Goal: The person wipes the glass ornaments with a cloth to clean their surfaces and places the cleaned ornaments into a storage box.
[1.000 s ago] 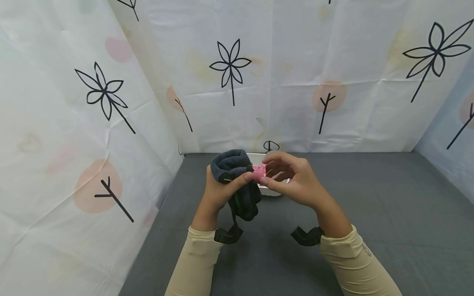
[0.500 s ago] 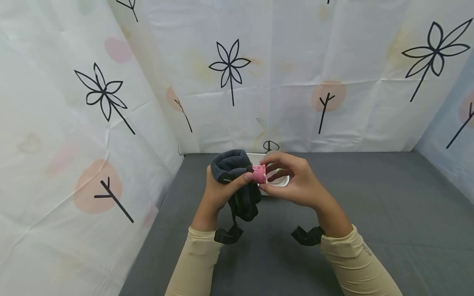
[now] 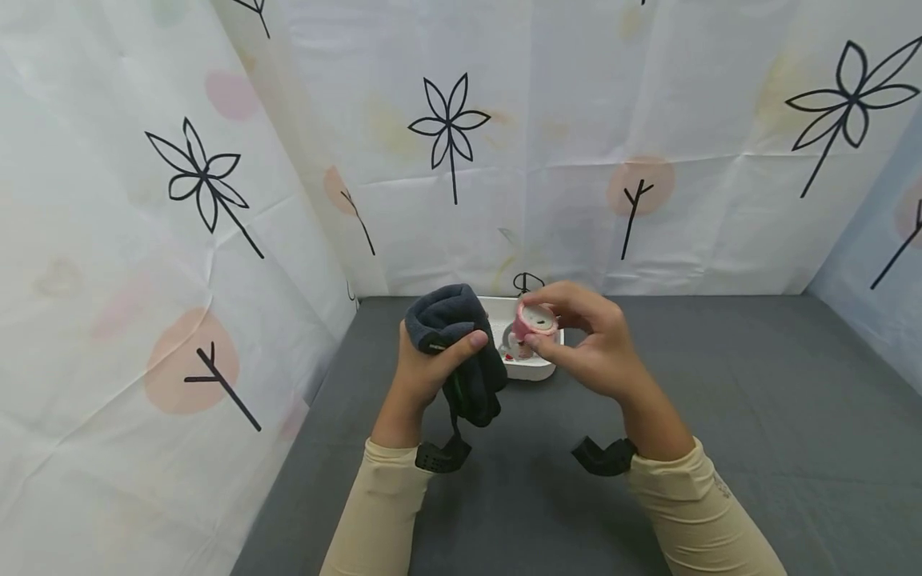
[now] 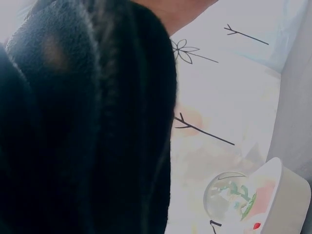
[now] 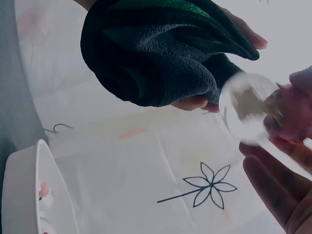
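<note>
A dark blue-grey folded cloth (image 3: 471, 380) with green inside is held by my left hand (image 3: 418, 372), its thumb lying across the front. My right hand (image 3: 594, 340) pinches a small snow globe by its pink base (image 3: 535, 322). The underside of that base faces up in the head view. Seen in the right wrist view, the snow globe's clear ball (image 5: 248, 109) is close beside the cloth (image 5: 161, 63). In the left wrist view the cloth (image 4: 87, 122) fills much of the picture, and the fingers are mostly hidden.
A white tray (image 3: 529, 371) stands behind the hands at the back of the grey table (image 3: 756, 400). Small white and reddish pieces (image 5: 45, 192) show inside it. A clear globe (image 4: 229, 197) overlaps the tray in the left wrist view. Patterned sheets (image 3: 562, 104) hang around the table.
My right hand has drawn the snow globe to the right, away from the cloth, and tipped it so the base's underside faces up. The left hand still holds the cloth, nearly unmoved.
</note>
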`<action>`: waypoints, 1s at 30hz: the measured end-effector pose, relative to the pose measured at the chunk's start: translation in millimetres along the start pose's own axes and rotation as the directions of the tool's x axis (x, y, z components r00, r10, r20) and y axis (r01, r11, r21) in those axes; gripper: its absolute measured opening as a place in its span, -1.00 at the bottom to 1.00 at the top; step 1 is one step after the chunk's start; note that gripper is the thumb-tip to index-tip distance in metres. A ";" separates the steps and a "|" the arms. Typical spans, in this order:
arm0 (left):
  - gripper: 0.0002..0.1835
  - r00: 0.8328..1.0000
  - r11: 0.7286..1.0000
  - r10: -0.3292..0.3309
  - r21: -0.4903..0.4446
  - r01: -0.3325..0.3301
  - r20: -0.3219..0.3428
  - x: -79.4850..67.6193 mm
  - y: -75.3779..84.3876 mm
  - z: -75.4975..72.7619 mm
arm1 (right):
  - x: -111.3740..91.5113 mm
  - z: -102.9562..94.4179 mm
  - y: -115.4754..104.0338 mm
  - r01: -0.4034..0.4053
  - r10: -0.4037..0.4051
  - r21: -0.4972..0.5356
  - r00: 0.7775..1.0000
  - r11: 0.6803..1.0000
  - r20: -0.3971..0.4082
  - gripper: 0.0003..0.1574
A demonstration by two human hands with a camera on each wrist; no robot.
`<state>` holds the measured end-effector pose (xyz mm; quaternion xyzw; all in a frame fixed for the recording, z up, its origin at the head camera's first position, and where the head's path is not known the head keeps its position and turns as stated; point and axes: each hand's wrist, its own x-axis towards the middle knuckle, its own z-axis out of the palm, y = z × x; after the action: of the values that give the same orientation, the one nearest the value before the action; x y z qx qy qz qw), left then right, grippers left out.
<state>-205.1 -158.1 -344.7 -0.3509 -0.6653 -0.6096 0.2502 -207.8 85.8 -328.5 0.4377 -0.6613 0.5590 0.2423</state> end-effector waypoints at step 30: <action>-0.43 0.998 0.998 -0.058 0.011 0.058 0.023 -0.2 1.3 2.8 | -2.2 -2.1 0.2 -0.083 0.085 -0.081 0.996 0.993 0.026 -0.43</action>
<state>-203.6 -155.4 -344.4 -0.3373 -0.6813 -0.6089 0.2264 -207.1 88.5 -329.9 0.4076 -0.7042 0.5355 0.2262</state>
